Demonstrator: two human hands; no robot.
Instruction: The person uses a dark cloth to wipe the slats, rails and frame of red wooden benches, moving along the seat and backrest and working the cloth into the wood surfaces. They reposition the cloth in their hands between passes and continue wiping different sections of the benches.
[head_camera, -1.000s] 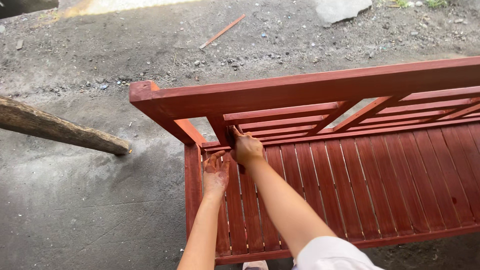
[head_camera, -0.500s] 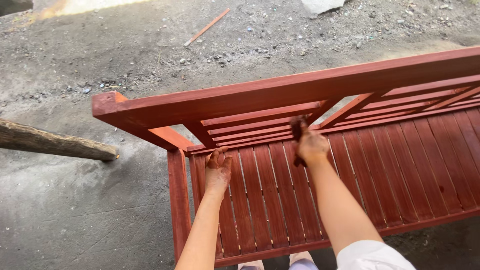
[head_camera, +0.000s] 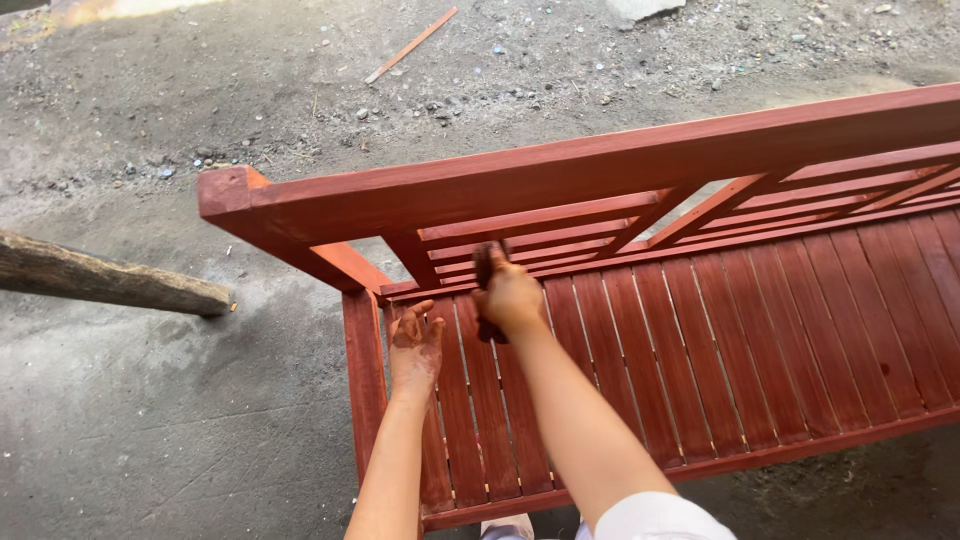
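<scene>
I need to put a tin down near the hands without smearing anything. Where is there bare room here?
The seat slats right of the right hand lie bare to the bench's far end. The ground between the wooden beam and the bench's left side rail is open too. It is crowded near the backrest, where the left hand rests and the right grips a brush.

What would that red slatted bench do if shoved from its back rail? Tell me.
The bench looks stiff: solid wooden slats and a thick back rail. Probably heavy, so it would likely scrape over the rough ground rather than glide. Its finish may be wet, given the stained left hand.
</scene>
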